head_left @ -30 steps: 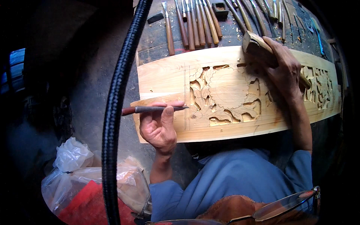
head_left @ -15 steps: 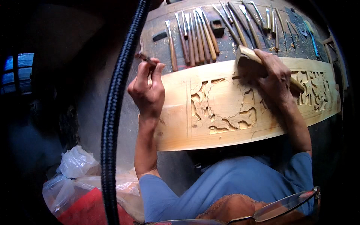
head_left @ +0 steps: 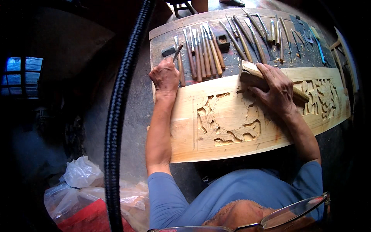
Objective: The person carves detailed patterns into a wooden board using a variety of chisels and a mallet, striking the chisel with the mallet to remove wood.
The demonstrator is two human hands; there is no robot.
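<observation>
My left hand (head_left: 165, 77) is closed round a slim dark chisel (head_left: 178, 52), over the panel's far left corner and beside the near end of the tool row. Most of that chisel is hidden in the fist. My right hand (head_left: 279, 88) grips a wooden mallet (head_left: 251, 72), its pale block head towards the left and its handle end (head_left: 303, 96) sticking out to the right. Both rest at or just above the long pale wooden panel (head_left: 181, 141), which has pierced leaf-like carving around a plain scalloped shape (head_left: 230, 116) and a second carved area at its right.
Behind the panel, several wood-handled chisels (head_left: 205, 58) lie in rows on the workbench (head_left: 157, 38). Among them are a dark block (head_left: 168, 52), a small dark box (head_left: 223, 42) and a blue brush (head_left: 320, 48). Plastic bags (head_left: 82, 173) lie at lower left. A black braided cable (head_left: 118, 104) crosses the view.
My left hand has moved away from me and to the right with the chisel, reaching the bench's tools. My right hand with the mallet has barely shifted. More of the bench's far edge shows.
</observation>
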